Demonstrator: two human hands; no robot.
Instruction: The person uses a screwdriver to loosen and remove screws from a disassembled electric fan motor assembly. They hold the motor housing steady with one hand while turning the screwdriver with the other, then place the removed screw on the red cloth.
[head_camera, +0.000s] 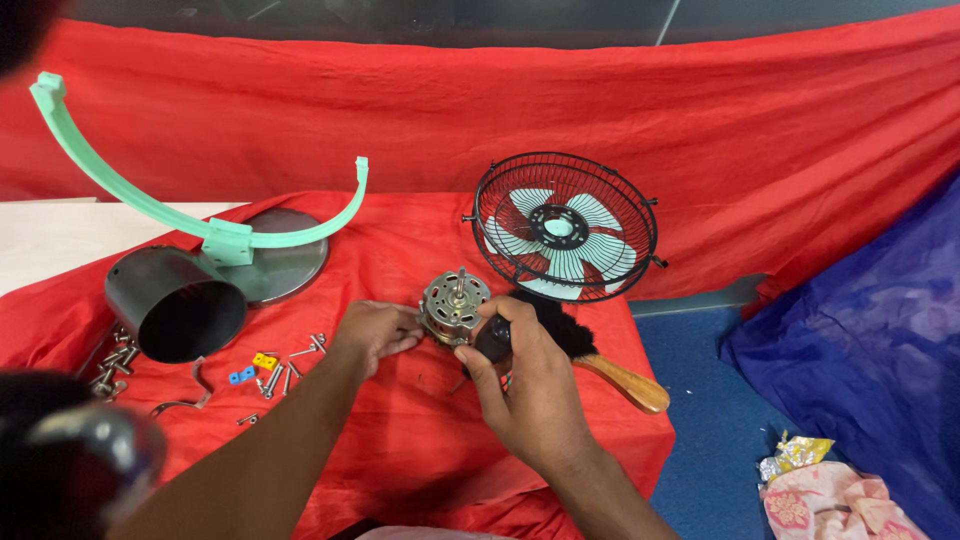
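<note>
Head view, left hand (375, 330) gripping fan motor (453, 305), right hand (525, 385) closed on black part (494, 340)

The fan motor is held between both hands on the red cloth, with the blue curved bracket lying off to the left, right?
Not quite. The head view shows the curved bracket is mint green, not blue. The rest holds: the fan motor sits between the left hand and right hand over the red cloth, with the bracket off to the left.

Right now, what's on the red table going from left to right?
Black tube → screws → left hand → motor → right hand → brush handle.
</note>
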